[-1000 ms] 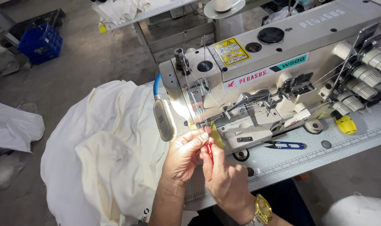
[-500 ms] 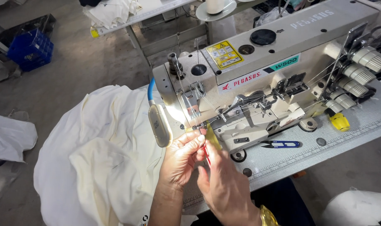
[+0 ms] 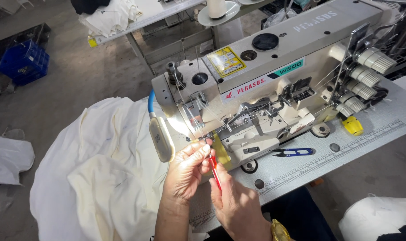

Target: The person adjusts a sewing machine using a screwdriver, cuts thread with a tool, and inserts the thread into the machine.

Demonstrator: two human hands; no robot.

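Observation:
A grey industrial sewing machine stands on a grey table. Both my hands are at its needle area. My right hand grips thin red tweezers with the tip pointed up at the needles. My left hand sits right beside it, fingertips pinched together near the tweezers' tip; a thread between them is too fine to make out. A small lamp on a blue neck lights the spot. Cream cloth lies piled to the left of the machine.
Blue-handled thread snips and a yellow object lie on the table right of the needle area. Thread tension knobs stick out at the machine's right end. A blue crate stands on the floor far left, another table behind.
The view has shifted slightly. My hands stay at the needles, and the red tweezers show more plainly now between my fingers.

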